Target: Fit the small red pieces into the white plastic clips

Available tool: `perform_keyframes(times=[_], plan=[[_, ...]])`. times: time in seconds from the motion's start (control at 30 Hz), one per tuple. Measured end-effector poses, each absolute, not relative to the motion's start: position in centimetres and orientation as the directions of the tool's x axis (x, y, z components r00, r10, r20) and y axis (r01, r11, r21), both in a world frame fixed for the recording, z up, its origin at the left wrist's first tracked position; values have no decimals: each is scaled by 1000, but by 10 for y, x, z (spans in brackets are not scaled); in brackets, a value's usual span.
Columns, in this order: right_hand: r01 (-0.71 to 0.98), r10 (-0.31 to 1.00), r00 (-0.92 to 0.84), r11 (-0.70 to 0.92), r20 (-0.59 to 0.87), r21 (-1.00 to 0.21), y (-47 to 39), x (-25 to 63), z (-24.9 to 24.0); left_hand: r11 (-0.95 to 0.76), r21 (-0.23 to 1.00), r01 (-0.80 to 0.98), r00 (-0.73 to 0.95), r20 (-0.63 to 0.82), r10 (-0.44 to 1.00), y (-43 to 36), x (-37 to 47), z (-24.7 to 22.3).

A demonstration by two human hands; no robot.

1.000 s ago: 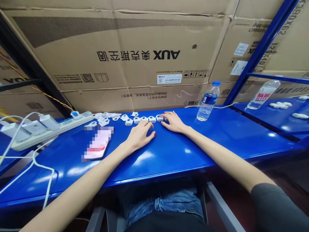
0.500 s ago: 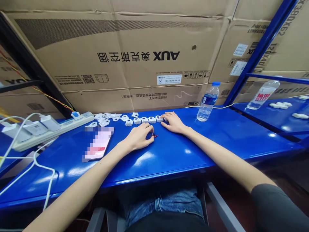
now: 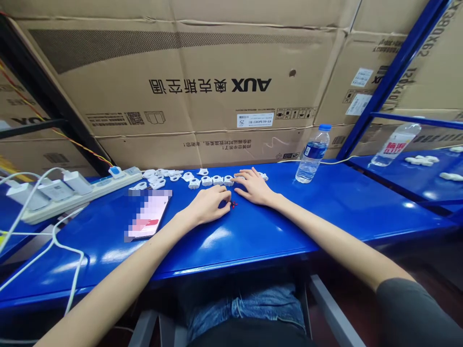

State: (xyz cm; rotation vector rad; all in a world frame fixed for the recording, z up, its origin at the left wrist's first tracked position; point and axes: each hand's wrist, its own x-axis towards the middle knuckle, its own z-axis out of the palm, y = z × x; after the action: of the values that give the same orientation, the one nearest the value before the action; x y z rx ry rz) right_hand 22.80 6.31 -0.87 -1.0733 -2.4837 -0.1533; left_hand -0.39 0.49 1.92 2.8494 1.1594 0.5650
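Note:
My left hand (image 3: pixel 210 203) rests on the blue table (image 3: pixel 275 231), its fingers curled round a small red and dark item (image 3: pixel 233 204) that shows beyond the fingertips. My right hand (image 3: pixel 256 187) is palm down with its fingers apart, the fingertips over a row of small white plastic pieces (image 3: pixel 217 180). Part of the row is hidden under this hand, and more of it shows past the hand's right side. Several more white pieces (image 3: pixel 158 182) lie in a loose group at the left.
A phone (image 3: pixel 154 212) lies left of my left hand. Behind it runs a power strip (image 3: pixel 90 193) with chargers and white cables. A water bottle (image 3: pixel 312 154) stands at the back right, another bottle (image 3: pixel 396 143) farther right. Cardboard boxes (image 3: pixel 210 53) wall off the back.
My right hand has moved slightly left along the row, uncovering white pieces on its right side. My left hand has stayed nearly still, with the red item at its fingertips.

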Motion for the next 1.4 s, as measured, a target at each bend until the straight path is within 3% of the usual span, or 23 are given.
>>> perform_keyframes(times=[0.3, 0.43, 0.7, 0.87, 1.03, 1.2, 1.4], plan=[[653, 651, -626, 738, 429, -168, 54, 225, -4, -750, 242, 616, 644, 395, 656, 6, -4, 23], [626, 648, -628, 749, 431, -216, 47, 225, -1, -728, 350, 590, 593, 424, 685, 11, -5, 25], [595, 626, -646, 771, 437, -226, 31, 224, 5, -577, 584, 572, 330, 480, 813, 21, -5, 24], [590, 647, -629, 758, 431, -278, 32, 224, 5, -387, 763, 518, 230, 311, 922, 25, -7, 25], [559, 599, -571, 784, 562, -268, 36, 226, 5, -144, 898, 417, 149, 89, 985, 18, -4, 29], [537, 531, -552, 816, 642, -213, 34, 225, 7, -112, 933, 342, 109, 79, 991, 14, -1, 31], [536, 506, -539, 823, 673, -189, 31, 224, 9, -297, 869, 396, 130, 267, 955, 18, 0, 30]])
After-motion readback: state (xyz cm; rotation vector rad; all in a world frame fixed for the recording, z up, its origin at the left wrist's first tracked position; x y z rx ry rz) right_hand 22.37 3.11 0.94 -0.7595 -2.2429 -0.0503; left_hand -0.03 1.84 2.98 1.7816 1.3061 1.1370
